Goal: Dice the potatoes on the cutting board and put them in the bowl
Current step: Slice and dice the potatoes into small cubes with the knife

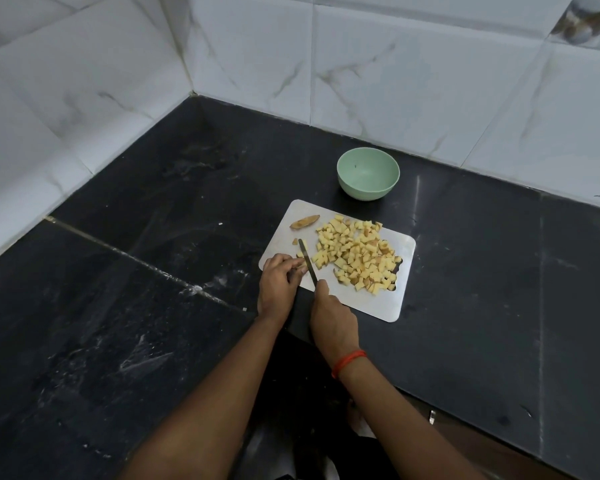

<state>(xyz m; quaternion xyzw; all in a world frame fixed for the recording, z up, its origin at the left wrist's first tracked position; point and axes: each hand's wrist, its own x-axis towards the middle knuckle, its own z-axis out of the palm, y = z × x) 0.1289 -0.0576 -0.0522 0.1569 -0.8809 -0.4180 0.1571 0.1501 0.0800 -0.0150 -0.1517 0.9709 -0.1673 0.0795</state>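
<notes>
The right hand [333, 318] is closed round the handle of the knife [307, 259]. The handle is entirely buried in the fist, and 1 finger reaches forward onto the back of the blade. The blade points toward 11 o'clock, its edge down on the cutting board [371, 303].

The left hand [279, 284] sits at the board's 8 o'clock corner. Its fingers are curled and its tips bunched against a small potato piece [300, 254] just at 9 o'clock of the blade. Most of that piece is hidden under the fingertips, so its size and shape cannot be told.

The diced potatoes [357, 258] lie heaped on the board at 3 o'clock of the blade, some cubes showing brown skin. The heap covers part of a dark cutout near the board's 4 o'clock edge. A brown end slice [304, 222] lies alone at the board's 11 o'clock corner.

The green bowl [364, 192] stands on the black counter [153, 237] at 12 o'clock of the board, close to its far edge, with no potato visible inside. A red thread [349, 362] circles the right wrist. Both forearms are cut off by the bottom of the frame.
</notes>
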